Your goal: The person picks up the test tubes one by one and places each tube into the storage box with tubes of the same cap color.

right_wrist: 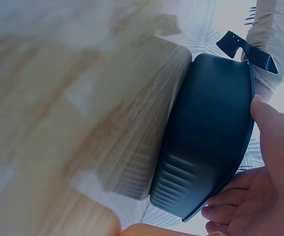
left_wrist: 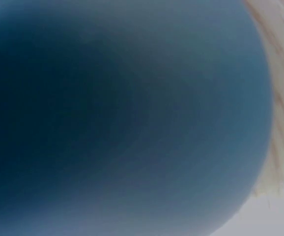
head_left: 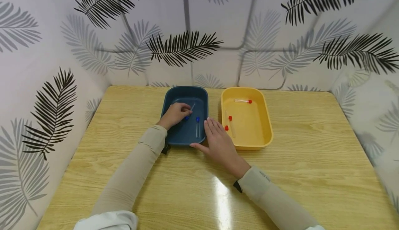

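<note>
My left hand (head_left: 177, 114) reaches into the blue bin (head_left: 184, 141), its curled fingertips pinching a clear test tube with a blue cap (head_left: 187, 117). Part of that tube is covered by the fingers. To its right, a second blue-capped test tube (head_left: 197, 127) lies on the bin floor. My right hand (head_left: 218, 141) rests at the bin's near right corner, fingers straight along the right side and thumb at the front rim. The right wrist view shows the thumb touching the rim of the bin (right_wrist: 206, 113). Blurred blue bin wall (left_wrist: 181, 123) fills most of the left wrist view.
Close to the right of the blue bin stands a yellow bin (head_left: 268, 133). Inside it, a red-capped test tube (head_left: 243, 101) lies near the back, and two more with red caps lie at the left. Both bins stand on a wooden table (head_left: 299, 160), before a leaf-patterned curtain (head_left: 218, 22).
</note>
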{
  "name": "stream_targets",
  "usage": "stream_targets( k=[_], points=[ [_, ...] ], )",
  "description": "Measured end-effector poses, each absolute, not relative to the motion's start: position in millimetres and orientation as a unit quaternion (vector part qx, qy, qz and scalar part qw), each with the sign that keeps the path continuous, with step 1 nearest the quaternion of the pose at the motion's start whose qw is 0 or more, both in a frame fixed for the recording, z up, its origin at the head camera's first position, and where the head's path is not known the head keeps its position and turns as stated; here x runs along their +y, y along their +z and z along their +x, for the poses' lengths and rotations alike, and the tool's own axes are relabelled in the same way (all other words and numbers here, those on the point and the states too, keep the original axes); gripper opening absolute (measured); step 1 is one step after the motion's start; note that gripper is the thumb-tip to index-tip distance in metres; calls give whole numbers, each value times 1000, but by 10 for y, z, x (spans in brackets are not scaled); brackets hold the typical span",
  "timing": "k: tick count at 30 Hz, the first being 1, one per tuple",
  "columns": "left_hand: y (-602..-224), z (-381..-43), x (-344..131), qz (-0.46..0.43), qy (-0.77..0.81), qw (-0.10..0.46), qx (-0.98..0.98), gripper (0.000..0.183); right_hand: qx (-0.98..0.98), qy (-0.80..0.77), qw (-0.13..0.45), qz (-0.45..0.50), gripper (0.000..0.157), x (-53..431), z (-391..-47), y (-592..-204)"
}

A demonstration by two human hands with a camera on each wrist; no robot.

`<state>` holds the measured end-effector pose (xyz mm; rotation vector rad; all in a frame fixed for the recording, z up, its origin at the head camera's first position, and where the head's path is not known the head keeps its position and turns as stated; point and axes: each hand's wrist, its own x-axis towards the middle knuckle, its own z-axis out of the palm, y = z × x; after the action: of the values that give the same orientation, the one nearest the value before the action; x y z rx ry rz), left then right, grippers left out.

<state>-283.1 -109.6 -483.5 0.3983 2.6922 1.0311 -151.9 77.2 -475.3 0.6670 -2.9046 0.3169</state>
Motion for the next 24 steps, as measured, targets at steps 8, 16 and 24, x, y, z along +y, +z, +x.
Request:
stream_targets(
  k=[8, 16, 24],
  points=[
    [-4824, -2826, -1084, 138, 354, 116, 918, 31, -966, 102, 80, 225, 94, 783, -1505, -4743],
    [-4818, -2811, -1086, 135, 368, 113, 913, 31, -963, 106, 88, 230, 94, 775, -1512, -4762],
    [-4834, -2818, -1099, 146, 397, 92, 901, 29, -965, 105, 80, 228, 94, 771, -1518, -4760]
  ],
)
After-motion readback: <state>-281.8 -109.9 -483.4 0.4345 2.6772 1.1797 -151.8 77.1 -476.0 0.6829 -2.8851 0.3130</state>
